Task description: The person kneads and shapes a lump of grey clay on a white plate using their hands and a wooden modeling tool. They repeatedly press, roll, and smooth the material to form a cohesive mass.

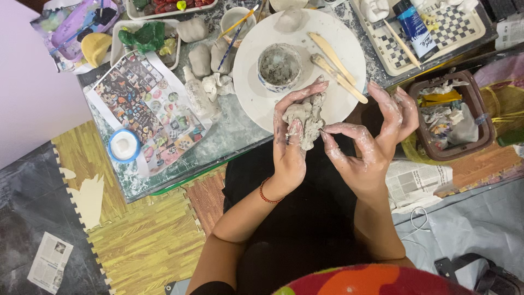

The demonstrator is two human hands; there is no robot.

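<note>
The left hand [292, 145] cups a grey clay lump [307, 117], fingers curled round its left side and thumb pressed on its front. The right hand [371, 142] meets it from the right: thumb and forefinger pinch at the lump's right edge, the other fingers spread loose and wide, all smeared with clay. A red bracelet [267, 195] sits on the left wrist. The lump hangs over the near edge of a white round board [256, 93], above the person's dark lap.

On the board, just beyond the lump, stands a small bowl [279, 66] of grey slip, and to its right lie two wooden tools [335, 65], side by side. A clay ball [289, 19] rests at the board's far rim. Left of the board sit more clay pieces [207, 60], a cup [236, 21] holding brushes, and a picture sheet [147, 104] with a tape roll [124, 145] near it. To the right, a brown basket [450, 117] holds what look like rags, though that is hard to tell. Far right lies a checked tray [453, 30] with a blue paint tube [413, 24]. Straw-coloured foam mats [142, 240] cover the floor to the left.
</note>
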